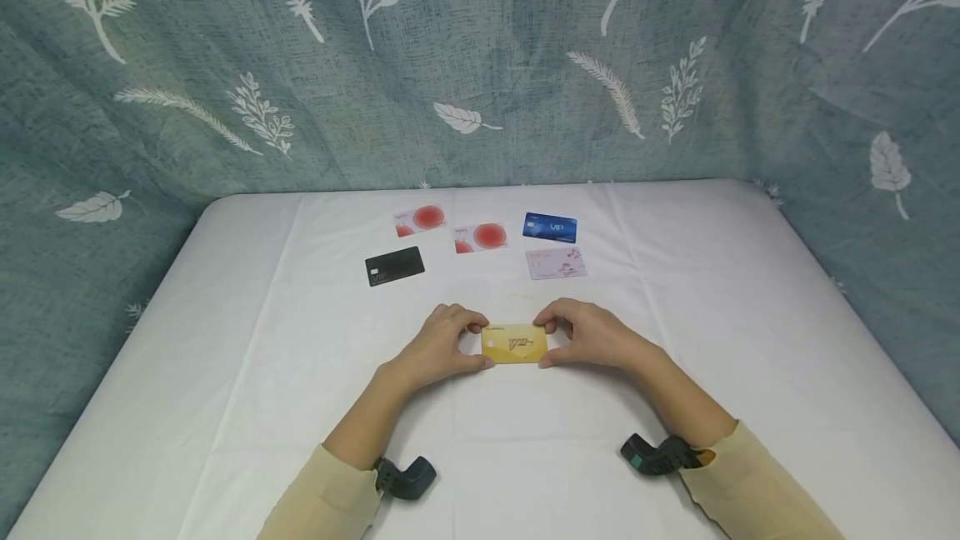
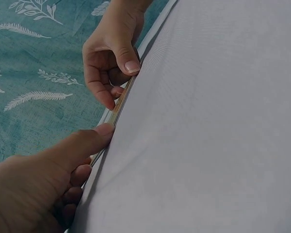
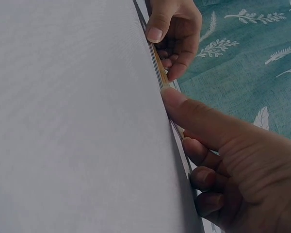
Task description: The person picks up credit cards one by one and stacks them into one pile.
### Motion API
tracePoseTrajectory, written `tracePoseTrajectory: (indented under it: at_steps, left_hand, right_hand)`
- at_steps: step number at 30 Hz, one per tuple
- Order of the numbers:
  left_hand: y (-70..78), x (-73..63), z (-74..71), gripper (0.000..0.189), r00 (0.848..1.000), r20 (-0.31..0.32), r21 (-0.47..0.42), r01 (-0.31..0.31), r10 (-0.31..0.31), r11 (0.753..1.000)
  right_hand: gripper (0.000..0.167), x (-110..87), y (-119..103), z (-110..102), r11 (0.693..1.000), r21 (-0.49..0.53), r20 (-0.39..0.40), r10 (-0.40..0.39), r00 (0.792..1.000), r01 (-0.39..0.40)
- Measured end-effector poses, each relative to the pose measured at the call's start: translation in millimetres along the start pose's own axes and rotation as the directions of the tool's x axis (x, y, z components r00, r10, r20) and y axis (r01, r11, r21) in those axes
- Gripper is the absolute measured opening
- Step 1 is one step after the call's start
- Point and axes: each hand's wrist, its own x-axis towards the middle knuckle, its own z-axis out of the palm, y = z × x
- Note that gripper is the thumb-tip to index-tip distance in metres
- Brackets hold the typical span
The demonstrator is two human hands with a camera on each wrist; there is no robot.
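Gold card (image 1: 514,344) pinched at both ends

Left hand (image 1: 441,343) and right hand (image 1: 592,335) each observed pinching one end, thumb to fingers; card located between them; black card (image 1: 397,267) noted beyond left hand, blue card (image 1: 550,228) and pale pink card (image 1: 553,264) beyond right hand

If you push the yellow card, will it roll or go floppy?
The yellow card probably won't roll: it's flat with straight sides. It looks fairly stiff, with no bend showing. Lines along its edge in the wrist views hint at layers, which might slip apart.
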Motion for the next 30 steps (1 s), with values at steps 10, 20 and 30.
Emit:
tracePoseTrajectory:
  at_steps: [10, 20, 30]
  left_hand:
    - [-4.3, 2.3, 1.2, 0.051, 1.0, -0.005, -0.047, 0.011, -0.011, 0.999]
    - [-5.2, 1.4, 1.3, 0.056, 0.999, -0.007, -0.12, 0.041, -0.042, 0.992]
    - [-4.7, 3.4, 2.5, 0.06, 0.996, -0.048, -0.191, 0.068, -0.078, 0.979]
  right_hand:
    - [0.054, 0.5, 2.3, 0.5, 1.0, 0.009, -0.008, 0.006, 1.0, -0.006]
    - [0.059, 0.4, 4.1, -0.6, 1.0, 0.012, 0.004, -0.023, 1.0, 0.023]
    - [0.058, 0.3, 7.8, -2.3, 0.992, 0.106, -0.009, -0.074, 0.997, 0.075]
